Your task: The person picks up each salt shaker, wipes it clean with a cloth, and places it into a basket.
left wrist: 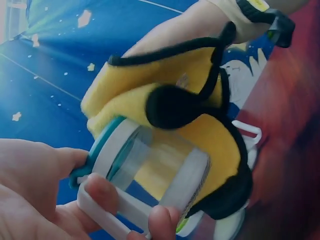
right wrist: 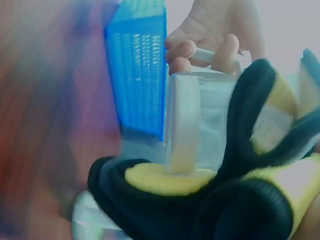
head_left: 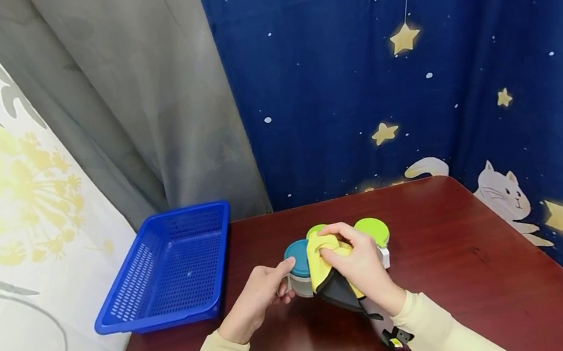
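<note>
Teal-lidded jar [head_left: 299, 268], left hand [head_left: 261, 293] gripping its handle [left wrist: 103, 216], right hand [head_left: 362, 262] clutching yellow cloth [head_left: 320, 269]

Green-lidded jars [head_left: 372, 230] block beyond the cloth [head_left: 319, 267]; rightward, table [head_left: 465, 252] lies open.

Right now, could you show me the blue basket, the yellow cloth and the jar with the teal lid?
Blue basket [head_left: 187, 269], head view: on its mesh floor.
Yellow cloth [head_left: 319, 263], head view: on its yellow face.
Jar with the teal lid [left wrist: 154, 159], left wrist view: on its clear side.
</note>
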`<state>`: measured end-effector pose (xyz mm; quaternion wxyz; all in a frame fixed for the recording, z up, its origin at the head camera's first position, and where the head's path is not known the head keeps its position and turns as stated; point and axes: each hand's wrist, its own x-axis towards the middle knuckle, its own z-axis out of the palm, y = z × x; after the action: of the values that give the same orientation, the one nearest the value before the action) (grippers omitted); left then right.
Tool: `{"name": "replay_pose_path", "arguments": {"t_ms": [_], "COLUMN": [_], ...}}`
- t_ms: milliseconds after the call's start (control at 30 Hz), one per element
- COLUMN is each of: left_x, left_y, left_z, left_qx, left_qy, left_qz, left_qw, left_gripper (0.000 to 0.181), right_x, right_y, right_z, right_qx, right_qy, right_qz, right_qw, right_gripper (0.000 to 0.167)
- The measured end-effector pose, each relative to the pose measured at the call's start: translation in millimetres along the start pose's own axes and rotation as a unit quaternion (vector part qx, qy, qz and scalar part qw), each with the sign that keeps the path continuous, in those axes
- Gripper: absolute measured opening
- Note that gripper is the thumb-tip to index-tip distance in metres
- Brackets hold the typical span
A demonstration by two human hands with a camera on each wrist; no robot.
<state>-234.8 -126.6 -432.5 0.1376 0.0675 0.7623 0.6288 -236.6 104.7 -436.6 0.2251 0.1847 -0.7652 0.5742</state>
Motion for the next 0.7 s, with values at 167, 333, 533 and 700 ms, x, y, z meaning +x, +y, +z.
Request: {"name": "replay_pose_path", "arguments": {"t_ms": [167,333,533,700], "left_x": [1.5,1.0,5.2,6.4], "left_y": [-2.3,-5.6,-6.7,-6.0], "left_z": [3.9,8.9,13.4,16.0], "left_qx": [-0.023,-0.049,-0.059,-0.053], "left_qy": [0.005,0.007,0.03,0.044], "left_qz": [0.001,0.0,0.013,0.017], "left_qw": [0.9997,0.9988,0.9977,0.9975], "left_gripper": [0.064,0.063,0.058,0.058], "right_x": [0.0,-8.9,-13.3,-9.8], "right_y": [-15.0,-25.0,-32.6,-35.1], "right_z": [6.9,14.4,23.8,24.4], "right_qx": [-0.101,-0.147,-0.216,-0.246], "right_qy": [-0.034,-0.063,-0.067,-0.05], "right_qz": [-0.089,-0.14,-0.221,-0.252], "right_qw": [0.9903,0.9772,0.9487,0.9347], "right_gripper": [0.03,0.035,0.039,0.033]}}
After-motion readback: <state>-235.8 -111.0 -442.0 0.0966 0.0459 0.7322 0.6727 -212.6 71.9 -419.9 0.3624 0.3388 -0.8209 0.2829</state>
